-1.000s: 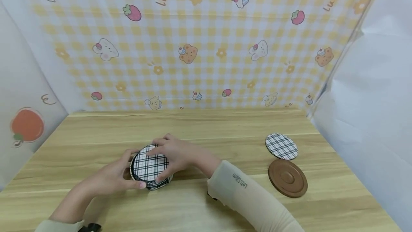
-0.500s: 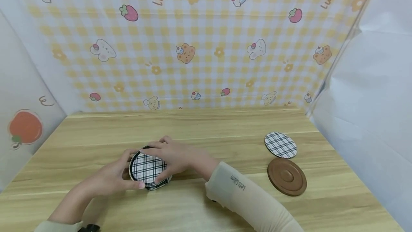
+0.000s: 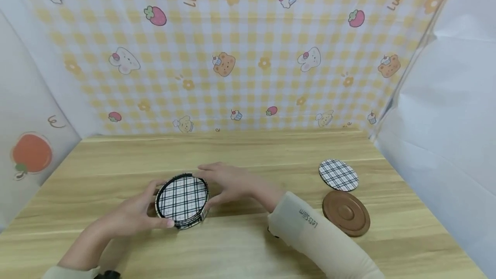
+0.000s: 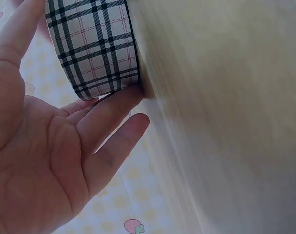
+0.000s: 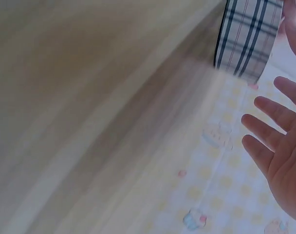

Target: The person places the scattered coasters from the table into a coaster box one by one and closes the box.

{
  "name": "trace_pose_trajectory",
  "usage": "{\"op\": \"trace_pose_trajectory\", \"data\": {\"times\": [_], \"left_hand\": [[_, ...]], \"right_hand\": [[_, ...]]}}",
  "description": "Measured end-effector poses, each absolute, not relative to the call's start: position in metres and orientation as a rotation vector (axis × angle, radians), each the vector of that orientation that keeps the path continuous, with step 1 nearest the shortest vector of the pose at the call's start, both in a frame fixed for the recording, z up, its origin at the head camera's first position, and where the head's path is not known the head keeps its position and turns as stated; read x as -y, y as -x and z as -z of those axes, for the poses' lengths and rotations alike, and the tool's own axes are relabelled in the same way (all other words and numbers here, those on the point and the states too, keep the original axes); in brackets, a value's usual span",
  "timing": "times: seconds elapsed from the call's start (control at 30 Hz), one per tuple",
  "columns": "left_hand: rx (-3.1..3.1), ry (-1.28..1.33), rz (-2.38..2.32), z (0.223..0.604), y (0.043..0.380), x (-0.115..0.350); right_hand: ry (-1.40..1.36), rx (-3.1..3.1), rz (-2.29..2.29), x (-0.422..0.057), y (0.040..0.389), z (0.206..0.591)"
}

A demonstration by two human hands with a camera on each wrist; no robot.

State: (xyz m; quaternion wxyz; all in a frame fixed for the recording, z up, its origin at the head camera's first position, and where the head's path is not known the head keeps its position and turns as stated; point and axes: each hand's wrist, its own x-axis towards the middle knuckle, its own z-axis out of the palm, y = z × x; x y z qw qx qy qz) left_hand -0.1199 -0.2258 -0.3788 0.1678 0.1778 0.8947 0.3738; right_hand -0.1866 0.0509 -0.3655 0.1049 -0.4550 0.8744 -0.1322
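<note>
A round holder with a black-and-white plaid wall [image 4: 97, 48] stands on the table, a plaid round coaster [image 3: 183, 199] lying face up inside its rim. My left hand [image 3: 129, 214] grips the holder from the left, thumb at the near side and fingers around the far side. In the left wrist view, the fingers of that hand [image 4: 46, 146] touch the holder's wall. My right hand [image 3: 234, 184] is at the holder's right, its fingers spread and nothing held. The right wrist view shows those fingers [image 5: 265, 124] straight, near the holder [image 5: 248, 41].
To the right on the wooden table [image 3: 271, 154] lie another plaid coaster [image 3: 339, 175] and a brown round disc with a raised centre [image 3: 346, 213], edges close together. A yellow checked cloth [image 3: 248, 55] hangs behind, and white sheeting [image 3: 445, 141] borders the right side.
My right hand has drawn back to the right from over the coaster, leaving its face uncovered. The coaster now sits lower, within the holder's rim. My left hand stays where it was.
</note>
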Motion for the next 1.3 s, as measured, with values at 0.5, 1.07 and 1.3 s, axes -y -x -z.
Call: {"op": "trace_pose_trajectory", "data": {"times": [0.5,1.07,1.3], "left_hand": [[-2.568,-0.511,-1.032,0.379,0.12,0.226],[-2.48,-0.676,-1.15,0.382,0.122,0.23],[-2.535,-0.619,-1.073,0.38,0.12,0.232]], "right_hand": [[1.149,-2.667,0.443,-0.139,0.192,0.351],[0.89,-2.868,0.502,-0.282,0.17,0.358],[0.75,-2.932,0.509,-0.325,0.168,0.367]]}}
